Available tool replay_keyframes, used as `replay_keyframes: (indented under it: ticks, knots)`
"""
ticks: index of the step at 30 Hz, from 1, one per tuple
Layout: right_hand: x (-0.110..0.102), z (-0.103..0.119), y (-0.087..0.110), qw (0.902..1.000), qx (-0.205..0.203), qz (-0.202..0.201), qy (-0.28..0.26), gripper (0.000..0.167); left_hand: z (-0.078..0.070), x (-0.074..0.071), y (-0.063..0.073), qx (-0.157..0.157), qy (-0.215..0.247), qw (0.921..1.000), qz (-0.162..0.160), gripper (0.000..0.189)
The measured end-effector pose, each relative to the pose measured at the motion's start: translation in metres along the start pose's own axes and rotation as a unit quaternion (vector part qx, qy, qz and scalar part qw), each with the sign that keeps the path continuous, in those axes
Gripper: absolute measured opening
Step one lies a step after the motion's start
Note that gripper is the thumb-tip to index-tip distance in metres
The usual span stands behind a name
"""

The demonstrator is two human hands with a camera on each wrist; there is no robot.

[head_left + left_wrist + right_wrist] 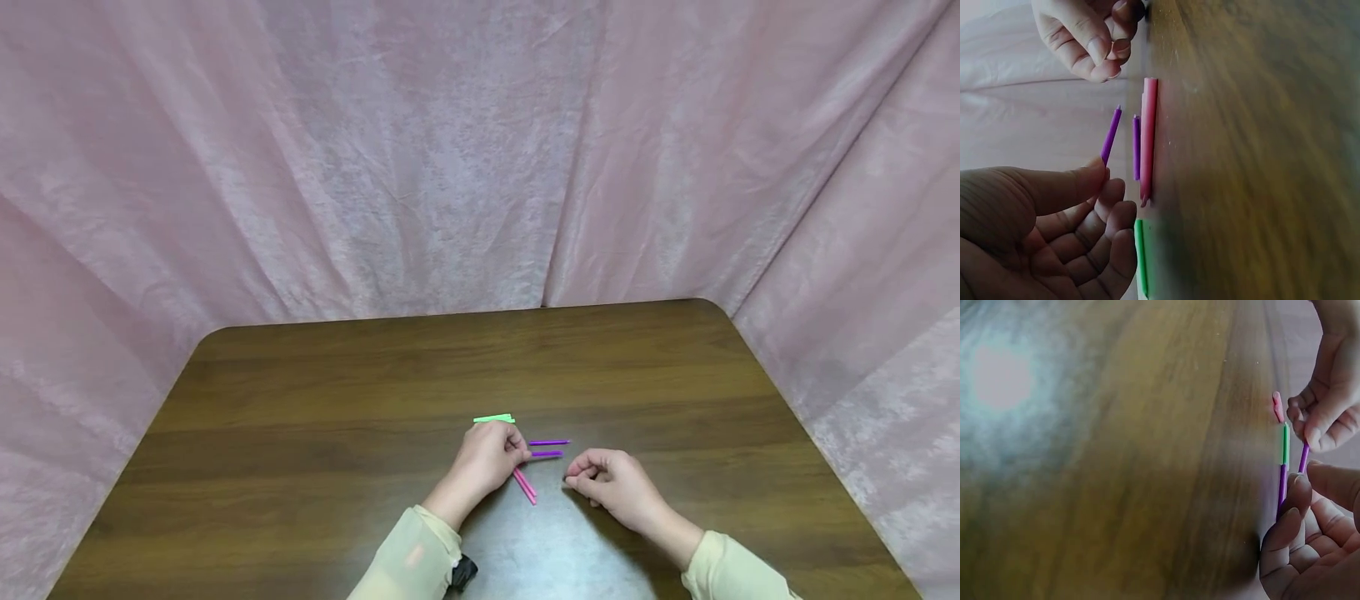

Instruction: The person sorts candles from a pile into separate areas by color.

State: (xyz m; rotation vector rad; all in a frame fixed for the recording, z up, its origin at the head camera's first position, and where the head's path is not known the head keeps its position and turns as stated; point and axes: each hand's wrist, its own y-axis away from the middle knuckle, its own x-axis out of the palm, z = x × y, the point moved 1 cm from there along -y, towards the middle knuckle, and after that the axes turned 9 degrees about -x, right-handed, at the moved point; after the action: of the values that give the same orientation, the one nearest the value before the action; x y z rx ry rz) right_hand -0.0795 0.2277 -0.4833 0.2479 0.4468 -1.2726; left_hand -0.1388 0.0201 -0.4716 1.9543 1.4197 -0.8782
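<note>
My left hand (pixel 489 454) pinches a thin purple stick (pixel 1111 134) between thumb and fingertips. The stick has a small narrow wick-like tip and points toward my right hand (pixel 611 485). The right hand hovers just beyond that end, fingers curled and thumb near the index fingertip. A tiny dark spot shows at its fingertips in the head view; I cannot tell whether it is something held. A second purple stick (pixel 550 442) lies on the table behind the held one. Pink sticks (pixel 526 487) lie beside the left hand, and green sticks (pixel 492 417) lie behind it, partly hidden.
The brown wooden table (pixel 337 392) has rounded far corners and a bright light reflection near its front. Pink curtains (pixel 420 167) hang behind it and along both sides. Something black (pixel 464 573) is at the left sleeve's cuff.
</note>
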Motion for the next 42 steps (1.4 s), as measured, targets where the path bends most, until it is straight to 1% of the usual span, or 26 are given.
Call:
replay_keyframes:
  ticks: [4,8,17,25,33,38,42]
  knots:
    - [0.002,0.0,0.001,1.0,-0.001,-0.001,0.008,0.008,-0.002,0.003,-0.003,-0.005,-0.011,0.9998,-0.016,0.013]
    - [0.003,0.001,0.002,0.9999,-0.002,0.0,0.016,0.007,-0.005,0.005,-0.007,-0.004,-0.017,0.9995,-0.025,0.013]
    - [0.003,0.003,0.002,0.9997,0.002,-0.001,0.024,0.008,-0.011,0.01,-0.013,-0.011,-0.034,0.9991,-0.02,0.017]
    - [0.004,0.001,0.002,0.9995,0.002,-0.002,0.032,0.01,-0.015,0.012,-0.015,-0.002,-0.053,0.9983,-0.024,0.022]
    - [0.004,0.0,0.001,0.9994,-0.001,-0.001,0.036,0.01,-0.015,0.013,-0.016,0.015,-0.072,0.9966,-0.037,0.022]
    - [0.004,0.0,0.001,0.9994,-0.001,0.001,0.035,0.009,-0.014,0.013,-0.016,0.016,-0.089,0.9951,-0.04,0.023]
    - [0.004,0.001,0.001,0.9993,-0.001,0.002,0.038,0.008,-0.015,0.013,-0.016,0.017,-0.093,0.9945,-0.044,0.023]
